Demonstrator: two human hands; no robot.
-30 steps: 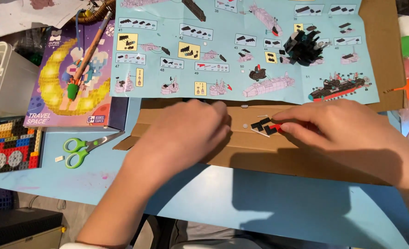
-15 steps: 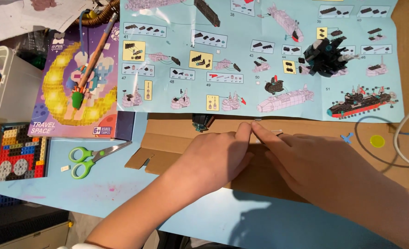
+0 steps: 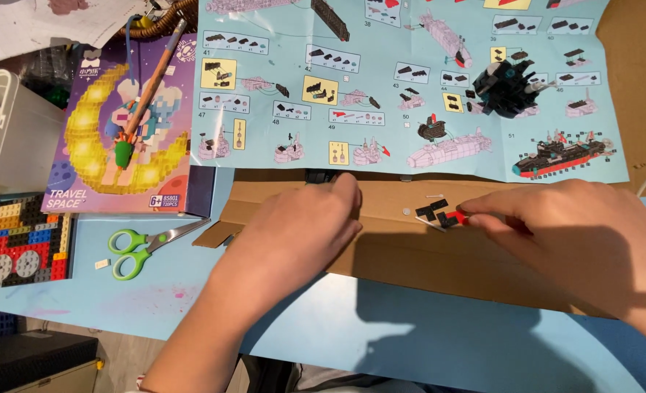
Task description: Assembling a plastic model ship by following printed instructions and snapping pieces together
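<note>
A flat purple toy box with a yellow moon picture (image 3: 119, 138) lies at the left, beside a big light-blue picture sheet (image 3: 381, 80).

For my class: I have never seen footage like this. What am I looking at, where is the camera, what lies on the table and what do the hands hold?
This is one picture from a camera worn on a person's head, looking down at their own two bare hands; there is no machine. The left hand rests flat on a sheet of brown cardboard that lies on a light blue table. The fingertips of the right hand pinch a small cluster of black and red building bricks lying on that cardboard. Above the hands lies an unfolded instruction sheet with building steps, and a small black brick model stands on it. To the left lie green-handled scissors, a purple box with a yellow moon picture and a flat panel of coloured bricks.
</note>
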